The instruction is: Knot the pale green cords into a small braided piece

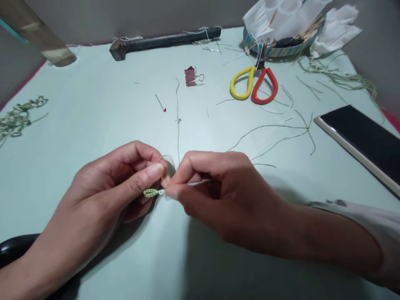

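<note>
Head view: green knotted loop (151, 193) sits on the wearer's side of the binder clip (190, 77), slightly left of it; long axis roughly left-right, rounded end pointing left. Right hand (225, 191) pinches its right end, fingertips closed; left hand (114, 187) pinches thin cord (168, 156), thumb against fingers.

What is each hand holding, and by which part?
Right hand: the green cord loop, at its white knotted end. Left hand: a thin cord; where along its length is unclear.
</note>
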Tool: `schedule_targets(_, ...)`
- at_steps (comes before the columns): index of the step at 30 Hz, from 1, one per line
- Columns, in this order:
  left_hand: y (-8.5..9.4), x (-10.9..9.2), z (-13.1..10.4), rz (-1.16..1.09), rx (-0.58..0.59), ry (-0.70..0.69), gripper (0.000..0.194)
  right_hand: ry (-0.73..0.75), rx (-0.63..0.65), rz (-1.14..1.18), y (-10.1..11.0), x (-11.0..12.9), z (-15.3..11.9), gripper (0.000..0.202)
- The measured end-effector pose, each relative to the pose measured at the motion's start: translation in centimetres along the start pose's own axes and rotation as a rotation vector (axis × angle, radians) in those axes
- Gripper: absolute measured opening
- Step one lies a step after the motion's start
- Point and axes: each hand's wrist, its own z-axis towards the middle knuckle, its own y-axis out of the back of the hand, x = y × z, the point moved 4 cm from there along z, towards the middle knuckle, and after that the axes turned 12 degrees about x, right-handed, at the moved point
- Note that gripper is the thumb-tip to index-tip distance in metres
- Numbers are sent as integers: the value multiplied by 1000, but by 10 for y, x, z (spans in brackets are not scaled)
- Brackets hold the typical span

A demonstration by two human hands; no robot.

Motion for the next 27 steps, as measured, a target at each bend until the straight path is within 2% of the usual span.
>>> schedule_targets(4, -9, -1, -1, -42, 71, 41, 35, -23, -67, 38, 3, 1, 2, 12)
schedule_targets(8, -12, 3, -8, -139, 92, 33, 23, -20, -136, -49, 6, 0, 4, 12)
schedule_targets(14, -5, 7, -9, -94, 18, 39, 20, 14, -44, -77, 5, 0, 0, 7)
schedule_targets(22, -4, 6, -6, -92, 14, 24, 17, -22, -54, -53, 7, 1, 1, 11)
schedule_targets(27, -6, 4, -6, -97, 4, -1, 17, 32, -81, -101, 7, 1, 2, 8)
